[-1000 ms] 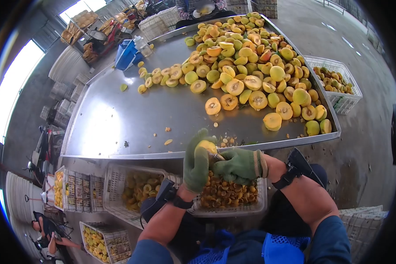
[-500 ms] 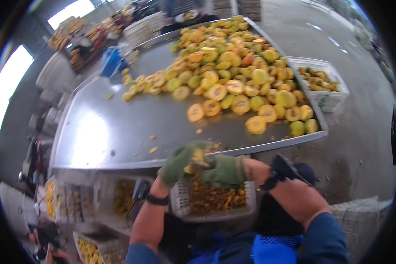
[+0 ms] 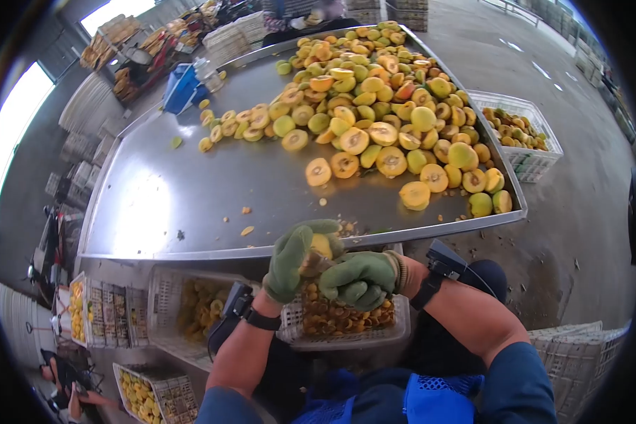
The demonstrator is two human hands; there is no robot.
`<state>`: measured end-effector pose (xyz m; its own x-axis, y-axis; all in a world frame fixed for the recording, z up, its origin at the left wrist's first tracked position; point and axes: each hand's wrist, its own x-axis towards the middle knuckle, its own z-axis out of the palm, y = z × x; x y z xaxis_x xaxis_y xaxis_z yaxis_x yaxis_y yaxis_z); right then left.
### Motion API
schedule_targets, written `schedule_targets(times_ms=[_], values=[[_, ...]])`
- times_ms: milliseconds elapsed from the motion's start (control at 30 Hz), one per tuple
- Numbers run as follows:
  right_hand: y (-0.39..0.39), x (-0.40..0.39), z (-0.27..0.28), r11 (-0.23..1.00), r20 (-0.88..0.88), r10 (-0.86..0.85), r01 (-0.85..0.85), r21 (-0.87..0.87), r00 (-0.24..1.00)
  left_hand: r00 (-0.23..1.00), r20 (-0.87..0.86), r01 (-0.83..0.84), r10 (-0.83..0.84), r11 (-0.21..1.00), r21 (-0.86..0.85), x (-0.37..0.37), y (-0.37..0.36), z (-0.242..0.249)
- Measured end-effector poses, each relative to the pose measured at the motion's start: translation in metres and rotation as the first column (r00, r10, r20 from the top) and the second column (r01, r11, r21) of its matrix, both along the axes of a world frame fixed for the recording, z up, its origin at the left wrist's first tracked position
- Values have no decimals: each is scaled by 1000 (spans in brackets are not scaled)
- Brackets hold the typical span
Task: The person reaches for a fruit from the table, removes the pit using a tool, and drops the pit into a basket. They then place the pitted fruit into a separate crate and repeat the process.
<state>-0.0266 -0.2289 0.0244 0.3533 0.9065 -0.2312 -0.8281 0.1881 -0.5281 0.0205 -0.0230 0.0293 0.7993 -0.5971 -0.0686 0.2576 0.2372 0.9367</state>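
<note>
Grey floor (image 3: 565, 219) — bright opening (image 3: 15, 148), left

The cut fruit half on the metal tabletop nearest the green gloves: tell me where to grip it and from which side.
Pinch the fruit half by its rounded rim, probably best from the near left: its round cut face shows toward the camera, bare tabletop lies to its left, and another half sits close on its right, leaving less room there.

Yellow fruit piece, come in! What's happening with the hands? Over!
Left hand holding yellow fruit piece. Right hand curled close by, contents unclear. Nothing visibly in the way; crate below.
</note>
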Motion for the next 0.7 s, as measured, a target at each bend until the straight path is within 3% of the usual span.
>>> schedule_targets(times_ms=[67, 200, 300, 400, 433, 500, 600, 633, 667, 700], values=[[4, -1, -14, 993, -54, 19, -12, 117, 998, 999, -18, 35, -36, 999, -35, 0, 2, -3], [11, -4, -11, 994, -46, 9, -3, 111, 999, 996, 72, -63, 59, 997, 40, -10, 2, 1], [16, -8, 15, 951, 262, -70, 144, -275, 963, 995, -1, -100, 101, 991, 84, -12, 1, 8], [15, -14, 28, 945, 243, -73, 145, -292, 967, 998, -53, -28, 30, 998, 50, -12, 4, 9], [15, -14, 19, 991, 109, -67, 79, -106, 992, 996, -7, -83, 84, 996, 42, -16, 3, 10], [16, -15, -2, 959, -150, 38, 6, 283, 988, 977, 81, -199, 197, 980, 15, -28, -6, 9], [11, -26, -4, 877, -188, 49, 47, 478, 981, 931, -15, -359, 366, 904, -234, -26, -13, -3], [5, -28, -6, 933, -120, 24, 21, 360, 992, 926, -170, -374, 338, 888, -267, -15, -1, -10], [2, -27, -3, 992, 37, 85, -88, 86, 996, 925, -212, -363, 315, 897, -253, -11, 11, -16], [2, -29, 8, 968, 177, 184, -147, -202, 967, 921, -253, -356, 297, 904, -236, -10, 21, -14]])
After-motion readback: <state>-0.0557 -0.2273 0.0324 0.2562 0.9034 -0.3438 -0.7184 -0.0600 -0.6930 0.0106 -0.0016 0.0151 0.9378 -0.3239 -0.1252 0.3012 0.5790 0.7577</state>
